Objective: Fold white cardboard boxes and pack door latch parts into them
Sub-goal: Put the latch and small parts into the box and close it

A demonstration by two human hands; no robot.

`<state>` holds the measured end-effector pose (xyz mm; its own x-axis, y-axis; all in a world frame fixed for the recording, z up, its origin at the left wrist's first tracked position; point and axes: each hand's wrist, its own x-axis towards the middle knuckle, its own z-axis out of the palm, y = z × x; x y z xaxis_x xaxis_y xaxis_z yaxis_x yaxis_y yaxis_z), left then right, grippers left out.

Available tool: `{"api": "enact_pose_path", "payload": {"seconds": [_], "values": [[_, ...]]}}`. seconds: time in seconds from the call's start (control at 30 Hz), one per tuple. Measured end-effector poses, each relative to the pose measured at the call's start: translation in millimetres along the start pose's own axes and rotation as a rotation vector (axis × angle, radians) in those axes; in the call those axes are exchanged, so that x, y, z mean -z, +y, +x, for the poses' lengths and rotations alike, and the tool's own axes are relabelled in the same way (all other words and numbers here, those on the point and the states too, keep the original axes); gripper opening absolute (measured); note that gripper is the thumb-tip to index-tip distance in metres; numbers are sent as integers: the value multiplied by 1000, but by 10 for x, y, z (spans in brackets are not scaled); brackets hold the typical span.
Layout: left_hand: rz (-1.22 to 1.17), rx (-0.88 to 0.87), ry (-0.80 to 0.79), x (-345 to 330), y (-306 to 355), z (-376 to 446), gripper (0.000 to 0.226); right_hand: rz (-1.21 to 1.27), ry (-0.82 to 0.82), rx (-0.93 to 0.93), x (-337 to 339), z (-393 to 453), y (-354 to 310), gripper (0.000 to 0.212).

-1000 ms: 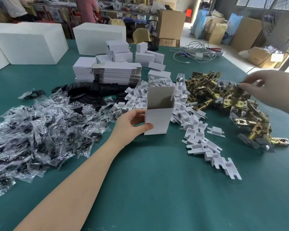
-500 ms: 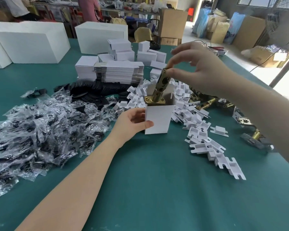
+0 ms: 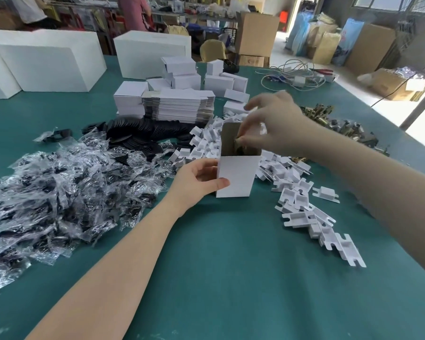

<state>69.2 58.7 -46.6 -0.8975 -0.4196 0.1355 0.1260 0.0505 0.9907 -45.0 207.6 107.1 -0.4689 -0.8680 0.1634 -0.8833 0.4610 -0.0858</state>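
Note:
A small white cardboard box (image 3: 237,176) stands upright on the green table with its top open. My left hand (image 3: 196,179) grips its left side, thumb across the front face. My right hand (image 3: 272,123) hovers over the box mouth and pinches the top of a brass door latch (image 3: 238,143), which sits mostly down inside the box. A pile of brass latches (image 3: 339,125) lies behind my right forearm, partly hidden by it.
White plastic inserts (image 3: 304,207) trail from behind the box to the right front. Clear bags of black parts (image 3: 54,192) cover the left. Black discs (image 3: 142,133), a stack of flat box blanks (image 3: 179,106), folded small boxes (image 3: 219,82) and large white cartons (image 3: 47,65) stand behind.
My right hand took a latch from the brass pile, carried it left over the box and has lowered it into the opening. My left hand kept holding the box.

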Motion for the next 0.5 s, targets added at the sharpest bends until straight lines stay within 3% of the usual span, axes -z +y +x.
{"api": "enact_pose_path", "payload": {"seconds": [0.17,0.27,0.33,0.37,0.5], "values": [[0,10,0,-7,0,4,38,47,-4,-2,-177,-63,33,22],[0,8,-3,-8,-1,5,38,273,231,-27,-62,-106,181,29],[2,9,-5,-7,4,5,38,290,365,-133,-61,-160,360,35],[2,12,-6,-7,6,4,38,219,322,-198,-105,-186,460,37],[-10,14,-18,-10,13,3,38,50,-155,-355,-518,-332,743,32]]}}
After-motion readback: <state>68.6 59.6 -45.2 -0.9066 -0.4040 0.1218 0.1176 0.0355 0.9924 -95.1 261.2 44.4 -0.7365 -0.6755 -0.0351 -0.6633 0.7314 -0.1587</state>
